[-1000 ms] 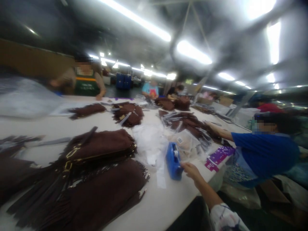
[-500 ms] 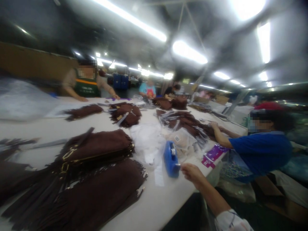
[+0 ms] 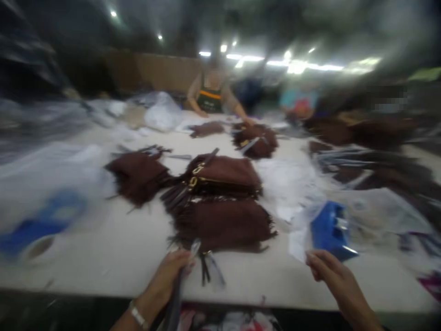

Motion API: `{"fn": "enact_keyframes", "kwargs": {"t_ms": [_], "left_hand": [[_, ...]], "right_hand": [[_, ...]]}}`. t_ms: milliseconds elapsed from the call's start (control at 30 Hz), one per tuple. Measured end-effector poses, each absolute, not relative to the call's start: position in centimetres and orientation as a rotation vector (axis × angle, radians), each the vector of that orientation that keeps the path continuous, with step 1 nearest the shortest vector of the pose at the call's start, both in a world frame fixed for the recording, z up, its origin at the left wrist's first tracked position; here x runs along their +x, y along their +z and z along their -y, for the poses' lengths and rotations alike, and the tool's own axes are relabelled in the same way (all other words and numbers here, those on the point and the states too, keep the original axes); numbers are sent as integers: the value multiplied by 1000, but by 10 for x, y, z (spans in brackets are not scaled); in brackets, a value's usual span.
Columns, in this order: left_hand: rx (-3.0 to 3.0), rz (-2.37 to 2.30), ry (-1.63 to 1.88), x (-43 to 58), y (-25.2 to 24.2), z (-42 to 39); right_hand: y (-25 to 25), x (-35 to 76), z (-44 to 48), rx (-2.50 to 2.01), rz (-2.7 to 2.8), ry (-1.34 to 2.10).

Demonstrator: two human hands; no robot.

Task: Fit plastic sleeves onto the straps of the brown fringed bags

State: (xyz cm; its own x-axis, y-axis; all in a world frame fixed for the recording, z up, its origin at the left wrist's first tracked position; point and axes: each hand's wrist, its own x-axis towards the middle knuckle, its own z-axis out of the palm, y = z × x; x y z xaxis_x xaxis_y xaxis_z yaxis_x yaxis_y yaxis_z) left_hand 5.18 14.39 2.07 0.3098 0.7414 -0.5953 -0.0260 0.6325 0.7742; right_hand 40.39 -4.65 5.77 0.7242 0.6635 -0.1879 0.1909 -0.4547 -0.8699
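Observation:
My left hand (image 3: 167, 276), with a light band at the wrist, is closed around a dark bag strap (image 3: 175, 296) that hangs over the table's front edge. Just beyond it lies a brown fringed handbag (image 3: 223, 225), and a second brown handbag (image 3: 230, 172) with gold zip and rings lies behind that one. My right hand (image 3: 332, 276) has thumb and fingers pinched together; anything between them is too small to make out. Close behind those fingers stands a blue tape dispenser (image 3: 329, 230) beside white paper (image 3: 298, 241).
At the left, a blurred blue object (image 3: 44, 225) lies with a roll of tape (image 3: 37, 248). White wrapping (image 3: 289, 186) and clear plastic bags (image 3: 382, 211) spread at the right. More brown bags (image 3: 255, 140) lie across the white table. Co-workers (image 3: 210, 94) stand at the far side.
The view has swung left. My right hand has come away from the tape dispenser's front and sits nearer the table's front edge. My left hand has come into view with a strap.

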Motion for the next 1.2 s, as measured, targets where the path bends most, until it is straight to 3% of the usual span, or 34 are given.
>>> {"fn": "enact_keyframes", "kwargs": {"t_ms": [200,333,1200], "left_hand": [[621,-1128,607,26,5,-137],[624,-1100,631,29,3,-134],[626,-985,702,24,1,-125]], "right_hand": [[65,267,-37,-1521,1177,1260],[45,205,-79,-1346,1293,1430],[37,169,-107,-1882,1866,938]]}}
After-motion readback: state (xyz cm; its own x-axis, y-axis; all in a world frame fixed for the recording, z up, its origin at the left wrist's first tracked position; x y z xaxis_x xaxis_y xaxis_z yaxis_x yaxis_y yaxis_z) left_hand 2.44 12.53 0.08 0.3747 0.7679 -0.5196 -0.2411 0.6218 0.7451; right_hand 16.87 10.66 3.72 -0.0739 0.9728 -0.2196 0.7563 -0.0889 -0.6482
